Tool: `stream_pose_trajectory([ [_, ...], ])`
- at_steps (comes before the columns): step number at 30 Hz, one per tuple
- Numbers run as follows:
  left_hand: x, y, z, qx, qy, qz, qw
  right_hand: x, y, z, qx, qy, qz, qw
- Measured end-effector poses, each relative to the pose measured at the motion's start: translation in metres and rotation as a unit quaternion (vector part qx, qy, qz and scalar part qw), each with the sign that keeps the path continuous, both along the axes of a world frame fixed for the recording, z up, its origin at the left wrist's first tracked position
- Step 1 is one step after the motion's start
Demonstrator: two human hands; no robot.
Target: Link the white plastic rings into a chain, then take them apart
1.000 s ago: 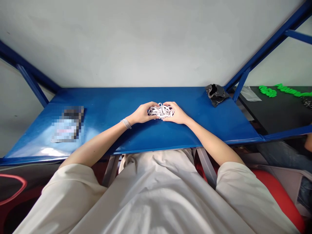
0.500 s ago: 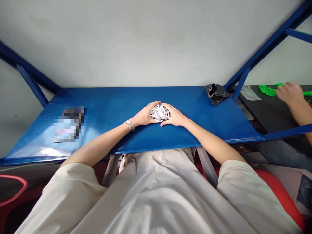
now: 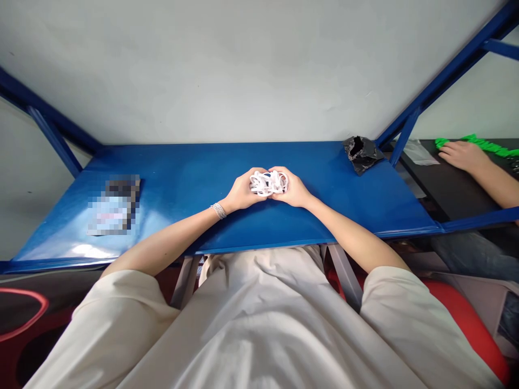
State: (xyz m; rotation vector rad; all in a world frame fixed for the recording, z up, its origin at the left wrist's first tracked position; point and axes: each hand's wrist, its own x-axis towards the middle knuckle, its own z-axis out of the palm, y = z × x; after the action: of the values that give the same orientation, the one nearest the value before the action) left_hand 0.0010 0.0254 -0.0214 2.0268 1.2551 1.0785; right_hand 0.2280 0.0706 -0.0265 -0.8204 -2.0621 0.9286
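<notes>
Now the white loops form two loose clumps side by side, with a small dark gap near their middle, while half a second ago they were squeezed in one round ball, and one second ago they were pulled out wider. They are at the centre of the blue counter, between the two hands of the person; whether they lie on the surface or are lifted a little, one cannot tell. The left hand, with a silvery bracelet at its wrist, and the right hand are both bent around the loops, each holding its own side, and the thumbs come close together at the near edge. The loops look like thin, smooth bands, crossing one over another, with some round curves standing out at the right end. At the black counter on the right, the hand of another person, which was raised and blurred half a second ago, is now lower, beside the bright green pieces. The black bag stays at the far right corner of the blue counter.
</notes>
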Motion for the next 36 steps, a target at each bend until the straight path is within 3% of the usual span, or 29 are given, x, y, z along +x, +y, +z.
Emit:
stream_pose_trajectory([
  [11,-0.004,0.007,0.003,-0.041,-0.093,-0.003,0.995,0.013,0.015,0.009,-0.075,0.022,-0.014,0.997],
  [16,-0.012,0.012,0.012,-0.038,-0.088,-0.001,0.995,0.028,0.02,0.024,-0.101,-0.068,-0.021,0.992],
  [23,-0.022,0.014,0.023,-0.092,-0.082,0.004,0.992,0.043,0.026,0.038,-0.073,-0.164,-0.092,0.979],
  [29,-0.037,0.022,0.027,-0.107,-0.05,-0.014,0.993,0.055,0.033,0.042,-0.08,-0.166,-0.138,0.973],
  [33,-0.047,0.026,0.032,-0.099,0.011,-0.035,0.994,0.07,0.042,0.047,-0.064,-0.181,-0.17,0.967],
  [36,-0.052,0.027,0.036,-0.094,0.067,-0.042,0.992,0.084,0.049,0.05,-0.094,-0.19,-0.182,0.96],
])
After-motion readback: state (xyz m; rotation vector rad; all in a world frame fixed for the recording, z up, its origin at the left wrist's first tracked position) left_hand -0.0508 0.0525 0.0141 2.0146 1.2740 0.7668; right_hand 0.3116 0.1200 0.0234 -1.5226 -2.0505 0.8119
